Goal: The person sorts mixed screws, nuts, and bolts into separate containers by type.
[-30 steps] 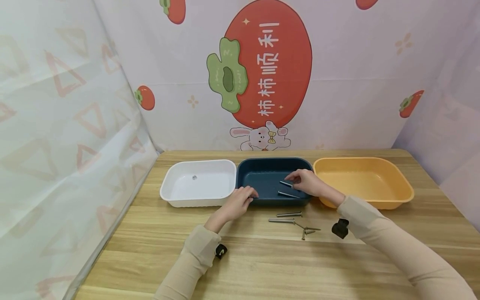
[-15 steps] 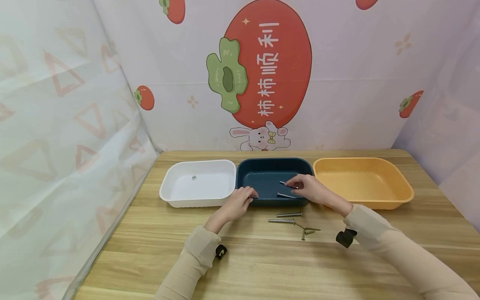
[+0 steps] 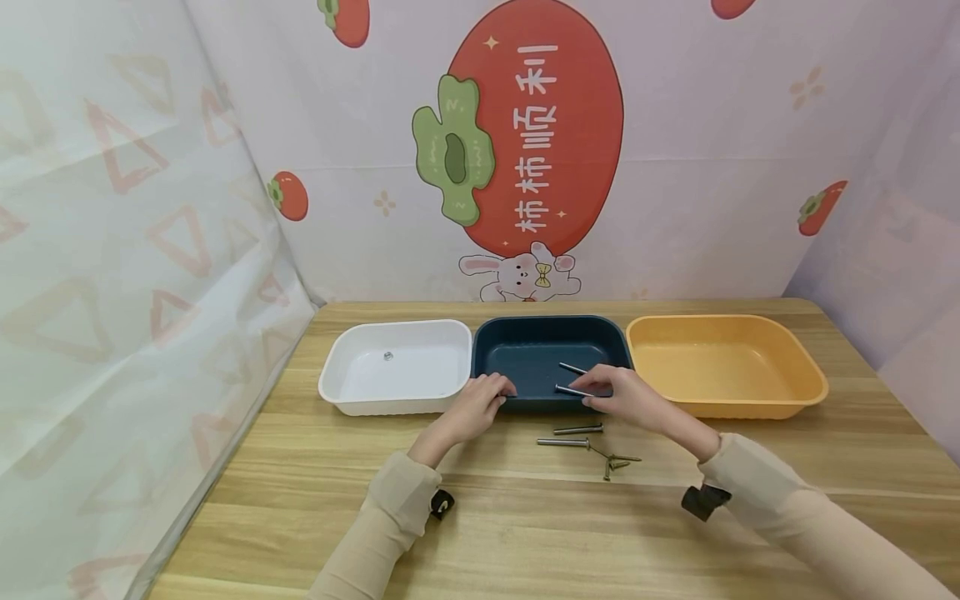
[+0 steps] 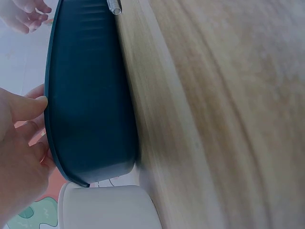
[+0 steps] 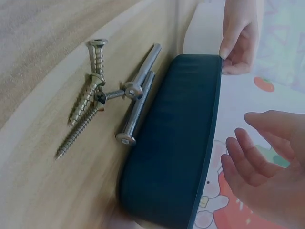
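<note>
Three views, head first: the left hand (image 3: 480,402) gripped the near left rim of the dark blue tray (image 3: 525,346), fingers curled over the edge; the right hand (image 3: 626,396) hovered at the tray's near right rim, fingers loosely extended and holding nothing that I could see.
Bolts in tray: two long bolts (image 3: 573,379) lay on the blue tray's floor, just beyond the right fingertips.
Loose hardware: two more bolts and a few screws (image 3: 592,443) lay on the wooden table (image 3: 525,533), just in front of the tray.
Neighbours: a white tray (image 3: 352,392) touched the blue one on the left, with one small piece inside; an orange tray (image 3: 750,404) sat on the right.
Left wrist view: the thumb and fingers (image 4: 28,109) pinched the blue rim; the tray's inside was hidden.
Right wrist view: the right hand's fingers (image 5: 248,157) were spread and relaxed above the tray, touching nothing; the bolts and screws (image 5: 109,95) lay against its outer wall.
Handling, as I judged: steel bolts are stiff, smooth, fairly heavy for their size and apt to roll; pinching at mid-shank looks safest.
Hard to tell: the small piece in the white tray; whether the right fingertips touched a bolt.
</note>
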The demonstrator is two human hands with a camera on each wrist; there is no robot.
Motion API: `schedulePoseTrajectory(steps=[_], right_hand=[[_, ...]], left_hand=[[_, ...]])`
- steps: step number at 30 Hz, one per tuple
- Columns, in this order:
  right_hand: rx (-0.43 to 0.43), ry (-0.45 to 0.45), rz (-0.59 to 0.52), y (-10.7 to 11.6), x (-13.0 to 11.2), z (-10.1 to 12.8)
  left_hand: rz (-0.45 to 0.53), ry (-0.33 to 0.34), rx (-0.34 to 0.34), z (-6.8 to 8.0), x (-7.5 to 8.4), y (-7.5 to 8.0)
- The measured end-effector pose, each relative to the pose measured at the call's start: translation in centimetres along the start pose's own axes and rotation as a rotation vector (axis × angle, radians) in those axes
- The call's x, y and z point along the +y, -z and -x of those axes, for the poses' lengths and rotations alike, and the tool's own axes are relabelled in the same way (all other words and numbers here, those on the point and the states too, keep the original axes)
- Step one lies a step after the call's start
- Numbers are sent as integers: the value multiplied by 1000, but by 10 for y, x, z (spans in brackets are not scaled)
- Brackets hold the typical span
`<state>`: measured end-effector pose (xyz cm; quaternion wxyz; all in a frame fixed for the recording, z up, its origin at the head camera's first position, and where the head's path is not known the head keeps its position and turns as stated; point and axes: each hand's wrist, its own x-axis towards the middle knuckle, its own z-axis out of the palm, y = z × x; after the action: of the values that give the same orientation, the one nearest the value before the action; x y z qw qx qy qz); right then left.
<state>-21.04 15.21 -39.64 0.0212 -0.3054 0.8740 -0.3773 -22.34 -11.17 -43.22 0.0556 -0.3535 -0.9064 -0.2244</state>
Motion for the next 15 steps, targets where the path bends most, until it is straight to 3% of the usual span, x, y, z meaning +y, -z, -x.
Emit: schedulePoseTrajectory(steps=[15], right_hand=[[-34, 69, -19, -11, -5, 15]], left_hand=[[1, -9, 3, 1, 0, 0]])
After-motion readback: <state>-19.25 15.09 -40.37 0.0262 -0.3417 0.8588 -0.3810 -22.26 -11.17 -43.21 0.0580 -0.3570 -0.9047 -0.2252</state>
